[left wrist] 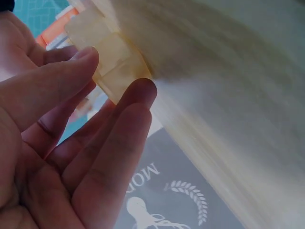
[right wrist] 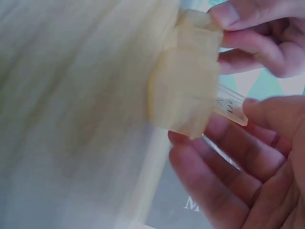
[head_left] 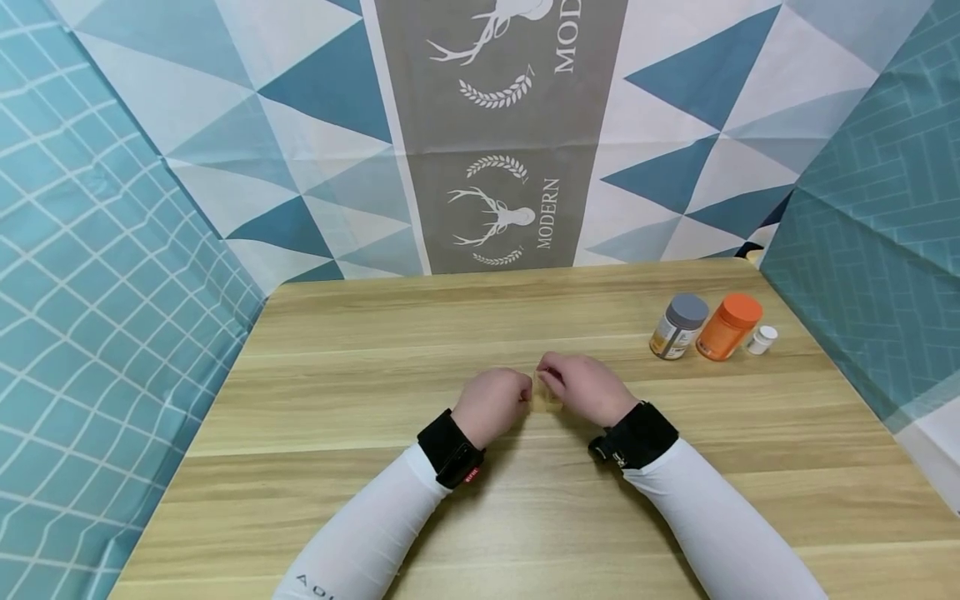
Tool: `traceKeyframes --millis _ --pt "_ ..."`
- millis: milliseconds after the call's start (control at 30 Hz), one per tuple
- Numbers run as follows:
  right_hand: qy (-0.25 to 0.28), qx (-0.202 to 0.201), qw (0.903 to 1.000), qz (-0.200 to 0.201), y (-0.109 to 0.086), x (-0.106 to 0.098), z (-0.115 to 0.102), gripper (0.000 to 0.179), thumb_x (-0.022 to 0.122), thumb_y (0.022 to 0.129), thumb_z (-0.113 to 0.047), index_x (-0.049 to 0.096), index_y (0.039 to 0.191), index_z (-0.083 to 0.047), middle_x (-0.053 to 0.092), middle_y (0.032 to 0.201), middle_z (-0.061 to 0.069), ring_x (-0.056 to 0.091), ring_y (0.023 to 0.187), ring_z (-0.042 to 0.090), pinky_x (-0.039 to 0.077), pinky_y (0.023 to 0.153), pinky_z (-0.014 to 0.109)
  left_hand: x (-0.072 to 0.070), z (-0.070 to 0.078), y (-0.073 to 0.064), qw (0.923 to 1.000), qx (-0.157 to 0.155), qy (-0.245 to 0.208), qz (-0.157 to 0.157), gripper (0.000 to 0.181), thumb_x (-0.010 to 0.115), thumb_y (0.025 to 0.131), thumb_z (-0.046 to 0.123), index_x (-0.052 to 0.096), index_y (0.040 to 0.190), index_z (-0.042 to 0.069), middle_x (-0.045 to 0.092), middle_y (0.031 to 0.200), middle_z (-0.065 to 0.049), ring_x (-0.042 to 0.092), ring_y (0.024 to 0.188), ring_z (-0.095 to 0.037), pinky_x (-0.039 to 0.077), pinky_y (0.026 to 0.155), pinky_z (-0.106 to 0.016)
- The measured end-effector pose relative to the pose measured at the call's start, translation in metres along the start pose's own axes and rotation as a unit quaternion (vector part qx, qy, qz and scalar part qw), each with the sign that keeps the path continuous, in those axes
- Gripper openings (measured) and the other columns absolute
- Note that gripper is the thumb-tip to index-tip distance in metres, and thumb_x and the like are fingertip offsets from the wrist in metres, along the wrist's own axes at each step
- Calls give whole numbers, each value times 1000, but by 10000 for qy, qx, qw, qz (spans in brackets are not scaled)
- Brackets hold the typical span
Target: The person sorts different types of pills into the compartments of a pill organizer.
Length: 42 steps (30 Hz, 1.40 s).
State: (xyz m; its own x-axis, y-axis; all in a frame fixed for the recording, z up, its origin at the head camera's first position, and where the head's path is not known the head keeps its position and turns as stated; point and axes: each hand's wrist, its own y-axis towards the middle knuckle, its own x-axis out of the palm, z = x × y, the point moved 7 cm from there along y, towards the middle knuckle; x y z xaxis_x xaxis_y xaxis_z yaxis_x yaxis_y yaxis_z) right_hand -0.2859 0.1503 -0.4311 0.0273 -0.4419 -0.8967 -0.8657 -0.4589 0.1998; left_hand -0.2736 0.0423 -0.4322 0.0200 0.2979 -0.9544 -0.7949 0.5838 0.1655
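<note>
A small pale-yellow translucent pill box (right wrist: 186, 90) is held between both hands just above the table; only a sliver of it shows in the head view. My left hand (head_left: 491, 406) pinches one end between thumb and fingers, as the left wrist view shows. At the other end, my right hand (head_left: 592, 389) has its fingers along the box and its thumb on a clear lid flap (right wrist: 231, 110). That flap stands raised from the box and carries dark lettering, too small to read. Whatever the compartments contain cannot be made out.
Back right on the wooden table (head_left: 337, 350) stand a grey-capped bottle (head_left: 678, 326), an orange bottle (head_left: 729, 326) and a small white bottle (head_left: 762, 339). Patterned cloth (head_left: 495, 125) hangs behind the table, with teal cloth at both sides.
</note>
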Motion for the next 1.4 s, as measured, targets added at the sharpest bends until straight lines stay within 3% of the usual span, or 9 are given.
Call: traceKeyframes --millis 167,300,500,733,967,1200,1400 --pt "-72 294 9995 70 1 1 10 14 58 97 -16 69 103 -10 65 80 -1 53 64 10 48 62 32 0 2 0 9999 -76 -9 -102 16 73 81 10 64 70 17 62 68 9 51 60 -6 46 55 -23" --pt "-114 434 9990 66 1 2 14 14 60 96 -14 66 108 -10 66 82 0 54 66 11 49 61 33 1 0 0 9999 -93 50 -82 16 73 81 11 64 70 18 61 68 9 51 60 -6 46 55 -23" --pt "-95 247 9996 120 2 0 10 11 66 91 -9 59 98 -12 66 83 1 55 67 11 49 60 32 3 -1 1 9999 -109 12 -55 19 72 83 11 62 68 18 58 66 9 49 59 -6 43 53 -22" --pt "-116 124 9997 183 2 -1 8 9 64 92 -8 57 89 -13 56 71 -2 48 60 11 41 53 27 2 0 1 9999 -79 86 -49 18 72 83 11 62 68 17 58 66 9 49 58 -6 43 53 -21" --pt "-196 119 9997 -36 2 3 7 11 61 93 -10 69 100 -11 70 92 2 61 80 13 53 73 38 3 1 0 9997 -79 223 -24 16 73 82 13 64 71 18 60 68 9 50 60 -5 45 53 -22" --pt "-363 106 9975 -599 1 11 9 25 61 95 -19 68 114 -5 67 104 8 59 93 17 52 81 40 2 2 0 9989 -122 454 24 13 74 82 16 66 72 20 63 70 10 51 59 -5 46 50 -23" --pt "-405 -92 9956 -841 -1 16 7 27 60 96 -20 68 115 -3 65 108 11 57 100 21 50 86 41 1 3 -1 9985 -110 525 50 14 74 82 16 67 72 20 63 70 10 51 58 -4 46 48 -23"
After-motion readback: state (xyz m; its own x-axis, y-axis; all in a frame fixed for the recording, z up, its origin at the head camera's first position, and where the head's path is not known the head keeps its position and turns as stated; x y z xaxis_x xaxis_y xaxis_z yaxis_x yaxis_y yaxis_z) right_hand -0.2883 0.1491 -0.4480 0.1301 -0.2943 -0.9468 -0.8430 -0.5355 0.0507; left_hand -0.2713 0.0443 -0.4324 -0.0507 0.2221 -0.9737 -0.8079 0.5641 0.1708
